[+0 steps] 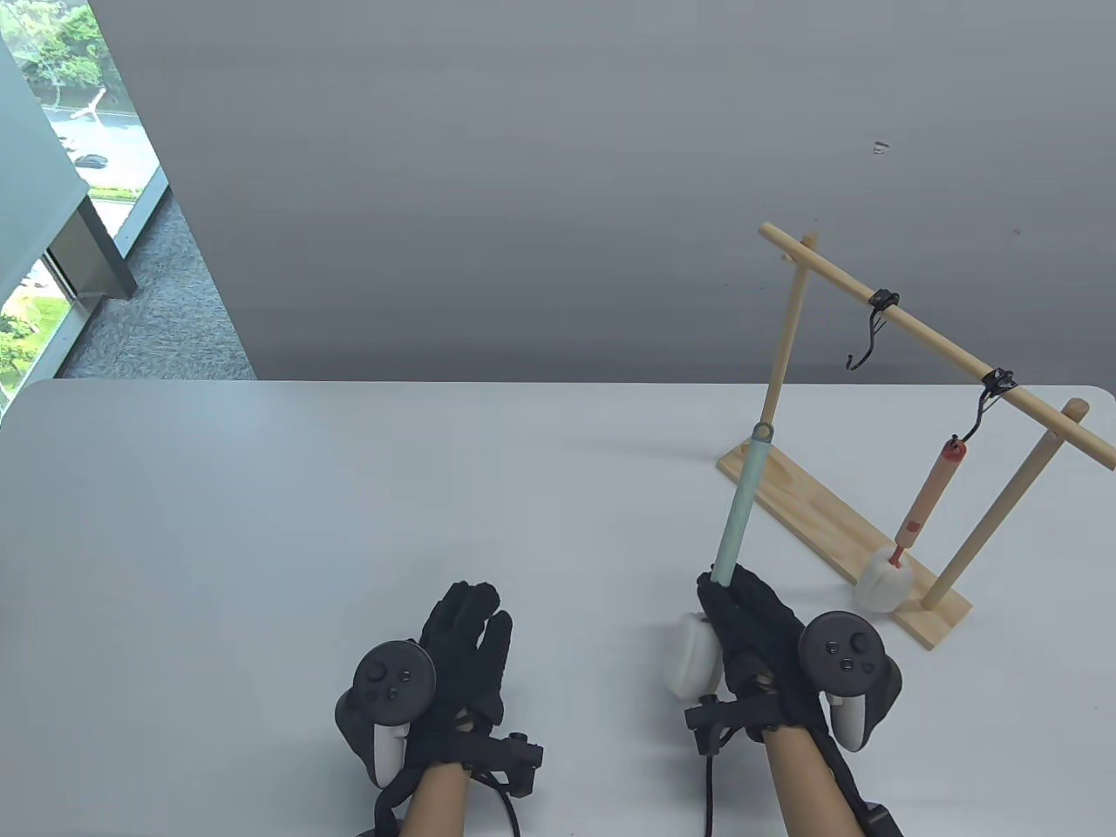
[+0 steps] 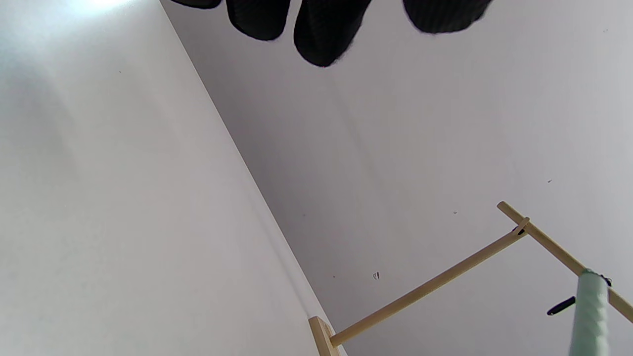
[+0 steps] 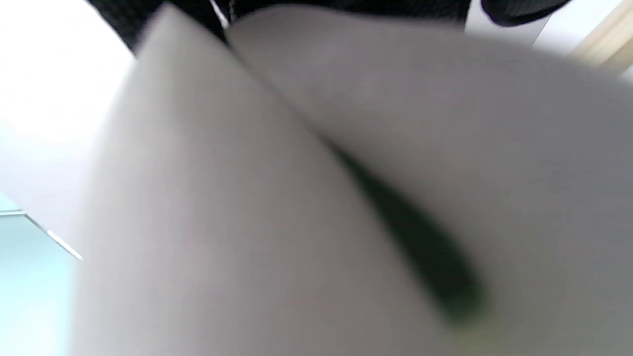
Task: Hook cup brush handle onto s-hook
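The right hand (image 1: 754,641) grips the cup brush (image 1: 739,514) low on its long green handle, just above the white sponge head (image 1: 693,654), which sits right beside the fingers. The handle points up and away from the hand, leaning a little to the right. At its far tip is a small ring (image 1: 764,430).

The wooden rack (image 1: 881,410) stands ahead of the right hand and off to its right. Two black hooks hang from its top bar. The farther hook, the empty s-hook (image 1: 867,344), is up and to the right of the ring, well apart from it. The nearer hook (image 1: 981,417) already carries an orange brush (image 1: 924,506).

So the ring probably needs to go higher and more to the right to reach the empty hook. The right hand is much nearer to the rack than the other hand.

The left hand (image 1: 445,676) rests flat over the table (image 1: 261,523), far to the left of the brush, with its fingers stretched out and holding nothing. In the left wrist view the fingertips (image 2: 324,34) hang free. The right wrist view is too blurry to tell much; the pale sponge fills it.
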Available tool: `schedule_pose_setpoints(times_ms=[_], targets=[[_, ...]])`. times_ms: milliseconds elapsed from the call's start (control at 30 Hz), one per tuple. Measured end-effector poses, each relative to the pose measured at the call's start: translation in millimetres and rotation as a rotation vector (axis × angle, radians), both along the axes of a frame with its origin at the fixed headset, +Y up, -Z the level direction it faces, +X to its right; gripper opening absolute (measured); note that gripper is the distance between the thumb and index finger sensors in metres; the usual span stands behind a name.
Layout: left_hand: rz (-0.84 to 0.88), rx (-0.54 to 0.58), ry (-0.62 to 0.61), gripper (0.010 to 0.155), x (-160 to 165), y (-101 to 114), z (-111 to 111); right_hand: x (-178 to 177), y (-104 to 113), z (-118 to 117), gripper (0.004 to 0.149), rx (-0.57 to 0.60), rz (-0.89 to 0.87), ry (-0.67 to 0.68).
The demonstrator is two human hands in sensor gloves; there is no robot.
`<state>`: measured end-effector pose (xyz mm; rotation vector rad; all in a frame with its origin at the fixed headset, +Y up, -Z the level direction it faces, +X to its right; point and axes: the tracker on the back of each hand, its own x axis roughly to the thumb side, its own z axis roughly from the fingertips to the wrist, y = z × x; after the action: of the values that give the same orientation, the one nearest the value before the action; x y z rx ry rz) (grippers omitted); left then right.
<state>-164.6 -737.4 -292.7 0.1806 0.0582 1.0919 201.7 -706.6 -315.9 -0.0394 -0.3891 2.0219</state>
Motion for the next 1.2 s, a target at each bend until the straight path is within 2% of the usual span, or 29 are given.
schedule_pose_setpoints(times_ms=[167, 467, 633, 800, 933, 1200], targets=[[-0.114, 0.028, -0.016, 0.063, 1, 4, 2, 15, 17, -7, 0.045, 0.014, 0.0, -0.088], [-0.149, 0.049, -0.052, 0.063, 9, 7, 1, 26, 49, -25, 0.045, -0.048, 0.023, -0.176], [-0.207, 0.077, -0.075, 0.064, 14, 13, 4, 30, 59, -33, 0.045, -0.091, 0.033, -0.207], [-0.188, 0.092, -0.087, 0.064, 14, 16, 6, 33, 64, -42, 0.045, -0.145, 0.078, -0.228], [-0.178, 0.09, -0.087, 0.064, 13, 16, 5, 34, 65, -47, 0.045, -0.146, 0.069, -0.245], [-0.162, 0.068, -0.075, 0.064, 9, 13, 3, 39, 55, -48, 0.045, -0.199, 0.073, -0.241]])
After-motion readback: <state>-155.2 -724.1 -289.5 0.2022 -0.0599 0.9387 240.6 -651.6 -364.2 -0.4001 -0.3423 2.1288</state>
